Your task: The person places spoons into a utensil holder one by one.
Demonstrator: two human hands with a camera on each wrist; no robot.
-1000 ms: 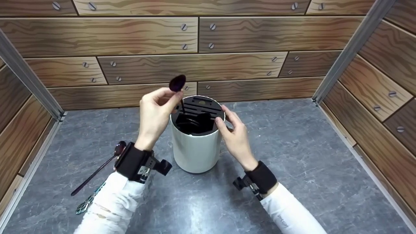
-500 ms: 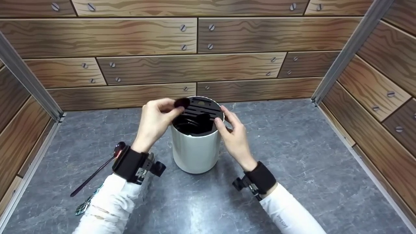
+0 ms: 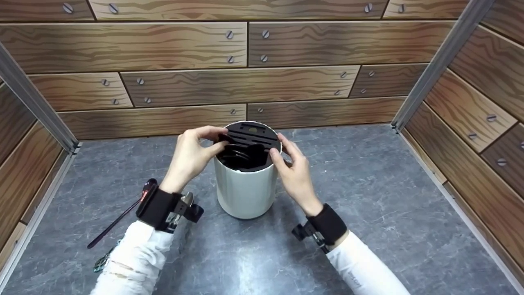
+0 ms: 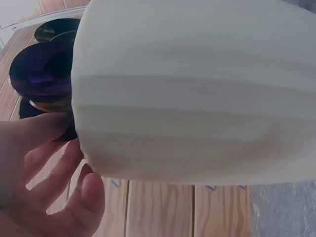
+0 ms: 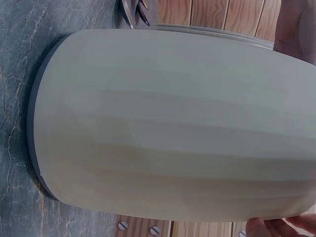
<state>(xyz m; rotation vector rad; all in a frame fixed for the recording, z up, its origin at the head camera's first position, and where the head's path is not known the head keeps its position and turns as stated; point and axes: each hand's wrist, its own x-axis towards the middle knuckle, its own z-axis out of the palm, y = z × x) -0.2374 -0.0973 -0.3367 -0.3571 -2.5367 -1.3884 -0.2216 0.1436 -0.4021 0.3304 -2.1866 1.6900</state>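
A white round utensil holder (image 3: 245, 192) with a black slotted top (image 3: 254, 133) stands upright near the middle of the table. My left hand (image 3: 190, 153) is at its left rim, pinching a dark spoon (image 4: 28, 109) by the bowl between thumb and fingers; the handle is hidden inside the holder. Close to that hand, the shiny dark bowl of another spoon (image 4: 42, 74) sticks out above the rim. With thumb and fingers spread, my right hand (image 3: 295, 172) grips the holder's right rim.
By my left forearm lies a long-handled dark spoon (image 3: 112, 227). Part of an ornate teal handle (image 3: 100, 263) shows from under the sleeve, and a silver utensil end (image 3: 188, 198) beside the wrist strap. Wood-patterned walls (image 3: 184, 86) enclose the back and sides.
My left hand has lowered the dark spoon from above the rim down into the holder, its bowl now at the opening. My right hand has stayed at the rim.
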